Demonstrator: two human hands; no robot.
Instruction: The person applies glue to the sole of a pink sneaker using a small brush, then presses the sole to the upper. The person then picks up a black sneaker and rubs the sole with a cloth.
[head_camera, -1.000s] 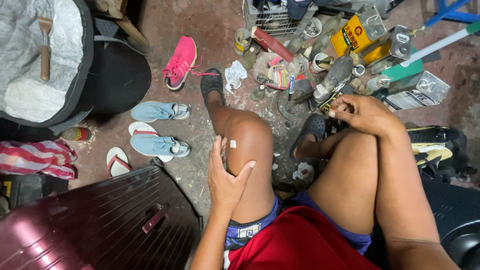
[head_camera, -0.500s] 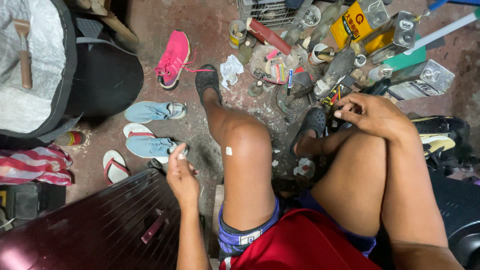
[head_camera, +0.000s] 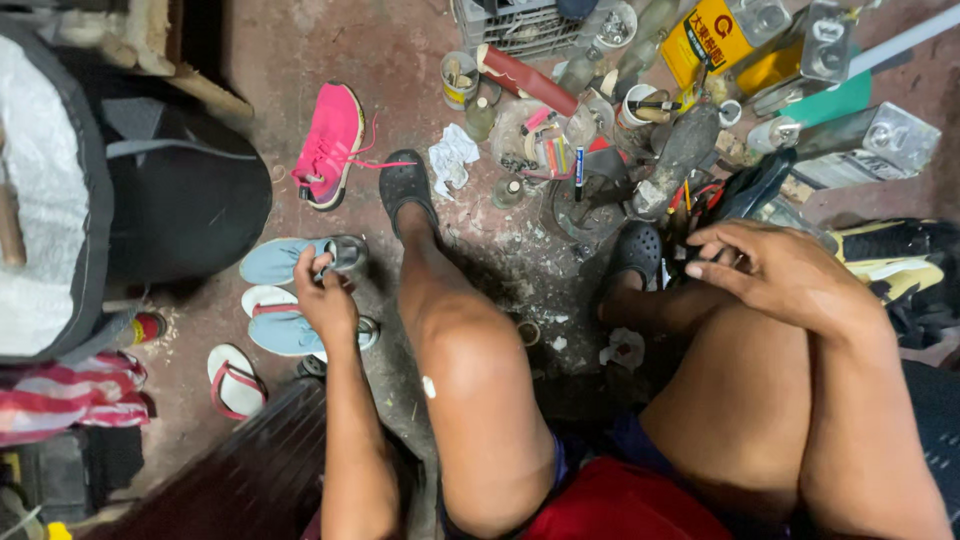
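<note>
I sit with both legs out over a stained concrete floor. My left hand (head_camera: 322, 288) reaches down to the left of my knee and its fingers close around the heel end of a light blue shoe (head_camera: 290, 259) lying on the floor. A second light blue shoe (head_camera: 292, 330) lies just below it. My right hand (head_camera: 775, 268) rests on my right knee with fingers loosely curled, next to a dark tool (head_camera: 745, 190); whether it grips anything is unclear. I wear black clogs (head_camera: 405, 185).
A pink sneaker (head_camera: 330, 145) lies ahead on the left. A dark suitcase (head_camera: 240, 470) is at lower left, a black bag (head_camera: 185, 190) beyond it. Cans, bottles, tubes and a yellow tin (head_camera: 712, 38) crowd the floor ahead; a white-and-pink sandal (head_camera: 232, 380) lies left.
My left hand left my knee, moved left and forward, and now grips the upper blue shoe. The view has shifted slightly. My right hand stays on my right knee.
</note>
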